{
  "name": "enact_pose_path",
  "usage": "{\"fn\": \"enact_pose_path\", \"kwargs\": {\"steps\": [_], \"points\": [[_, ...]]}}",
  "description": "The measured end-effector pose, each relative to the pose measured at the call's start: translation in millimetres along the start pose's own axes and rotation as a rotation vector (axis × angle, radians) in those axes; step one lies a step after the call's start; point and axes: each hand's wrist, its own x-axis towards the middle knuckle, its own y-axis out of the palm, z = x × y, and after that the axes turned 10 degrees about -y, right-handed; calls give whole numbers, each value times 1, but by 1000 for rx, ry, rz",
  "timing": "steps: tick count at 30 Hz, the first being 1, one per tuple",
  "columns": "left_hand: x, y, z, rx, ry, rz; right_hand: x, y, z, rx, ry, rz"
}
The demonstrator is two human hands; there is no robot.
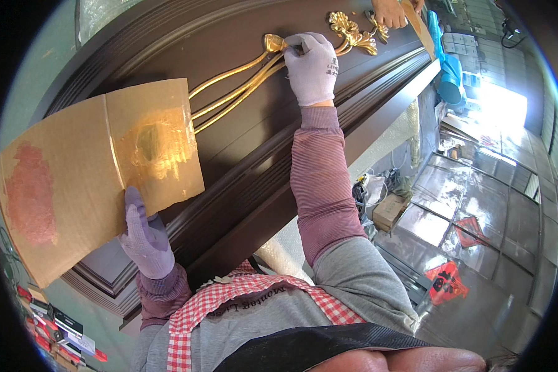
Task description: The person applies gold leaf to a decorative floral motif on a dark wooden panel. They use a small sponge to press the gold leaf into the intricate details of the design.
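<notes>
My left hand [146, 242], in a pale lilac glove, grips the lower edge of a cardboard sheet [80, 149]. A wet-looking gold paint smear [158, 146] and a dull red patch [30, 192] mark the sheet. My right hand [313, 65], also gloved, is closed over the gilded relief on a dark brown panel [235, 118]. Its curled fingers hide whatever they pinch. Beside them is a small flared gold piece [274, 43]; I cannot tell whether it belongs to the relief. Gold curving stems [229, 77] run toward the cardboard, and gold leaf carvings [352, 32] lie beyond my hand.
Another person's hand [389, 12] works at the panel's far end, near a second cardboard piece [419, 31]. Stepped mouldings [254, 158] border the panel. On the right are a blue cylindrical object [451, 87], a cardboard box [389, 212] and red sheets [446, 282] on the floor.
</notes>
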Motion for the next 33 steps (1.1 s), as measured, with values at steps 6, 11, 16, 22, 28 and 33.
{"fn": "enact_pose_path", "kwargs": {"steps": [6,11,16,22,28,33], "points": [[3,0,-2,-2,5,-14,-3,-1,-3,-8,-3,-45],[-2,5,5,-144,-13,-13,1,-2,2,-23,22,-38],[-5,4,2,-114,-100,14,2,-1,2,7,-48,-73],[-5,2,1,-104,-142,46,3,-1,-3,34,44,-110],[2,-3,-5,-6,-13,8,0,-4,3,107,-49,-4],[3,-2,0,-17,40,-31,4,-3,9,165,-12,10]]}}
